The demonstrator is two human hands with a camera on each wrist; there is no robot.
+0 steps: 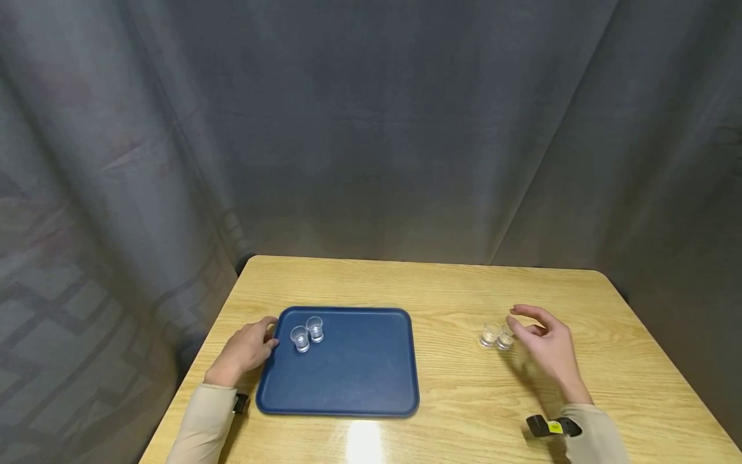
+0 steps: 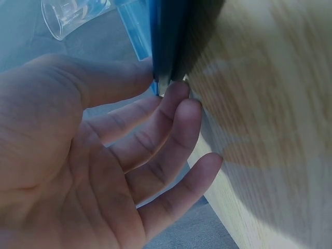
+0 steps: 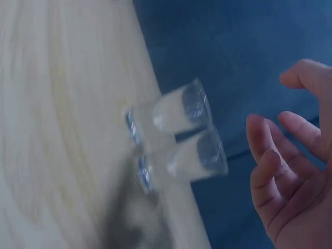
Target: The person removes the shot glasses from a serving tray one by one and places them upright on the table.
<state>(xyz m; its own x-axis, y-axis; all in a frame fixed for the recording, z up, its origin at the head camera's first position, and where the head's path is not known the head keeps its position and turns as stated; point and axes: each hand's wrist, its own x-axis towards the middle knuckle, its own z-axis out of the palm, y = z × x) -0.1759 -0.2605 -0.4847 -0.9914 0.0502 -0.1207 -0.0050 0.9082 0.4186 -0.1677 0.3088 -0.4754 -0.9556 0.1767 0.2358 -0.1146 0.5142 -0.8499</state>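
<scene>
My left hand [image 1: 246, 347] is at the left rim of a dark blue tray [image 1: 353, 374]. In the left wrist view its thumb and curled fingers pinch the tray's edge [image 2: 168, 36]. Two small clear shot glasses stand upright side by side near the tray's far left corner, a nearer one [image 1: 300, 338] and a farther one [image 1: 315, 328]. On the table to the right stands another pair, a left shot glass [image 1: 489, 334] and a right shot glass [image 1: 504, 338]. Beside that pair is my right hand [image 1: 547, 341], its fingers loosely bent and apart from the glasses in the right wrist view.
A light wooden table [image 1: 464, 393] carries everything, with rounded far corners. Grey curtains [image 1: 371, 129] hang behind it and along both sides. Bare tabletop lies between the tray and the right pair of glasses. A black wrist device [image 1: 553, 426] is on the right sleeve.
</scene>
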